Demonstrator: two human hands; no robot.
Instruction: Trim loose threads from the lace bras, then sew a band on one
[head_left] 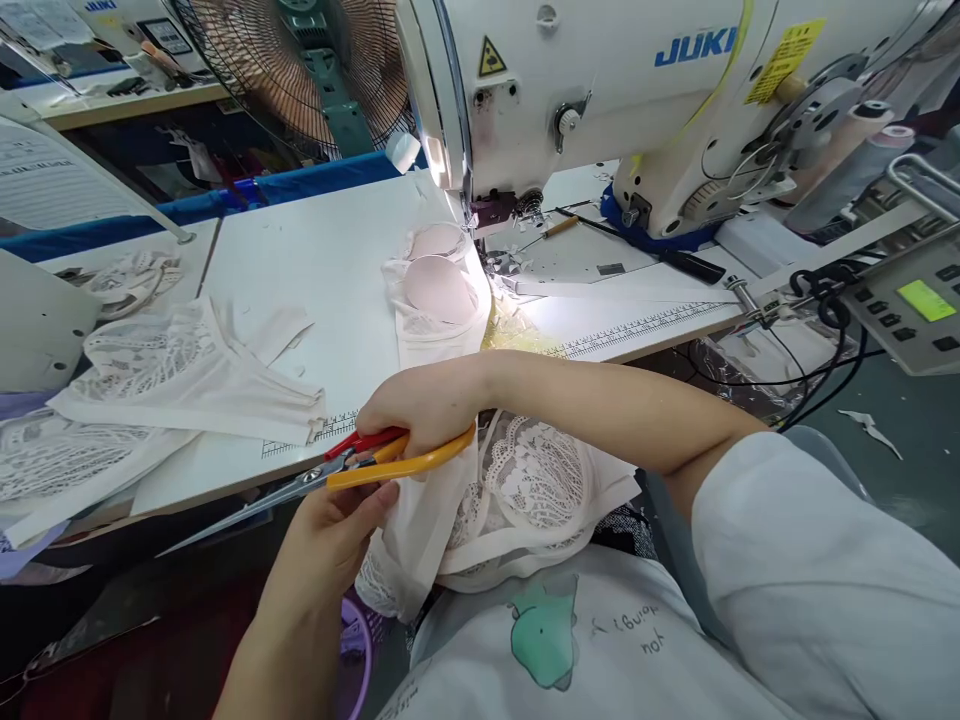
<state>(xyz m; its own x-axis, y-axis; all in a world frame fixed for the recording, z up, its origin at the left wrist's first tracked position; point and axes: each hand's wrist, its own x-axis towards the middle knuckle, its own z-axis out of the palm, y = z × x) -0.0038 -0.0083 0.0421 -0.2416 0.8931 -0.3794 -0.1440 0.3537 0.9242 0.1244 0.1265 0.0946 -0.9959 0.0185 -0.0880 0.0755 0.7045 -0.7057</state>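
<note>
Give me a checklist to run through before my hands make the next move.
1. Scissors in the grip: ok, right hand is on the orange handles of the scissors.
2. Blades pointing away from the lap bra: ok, they point left.
3. Left hand apart from the scissors: not ok, its fingers are right at the handles.
4. Work spot lit: ok, bright beneath the machine.
5. Table bra pinned at the needle: cannot tell, detail too small.
</note>
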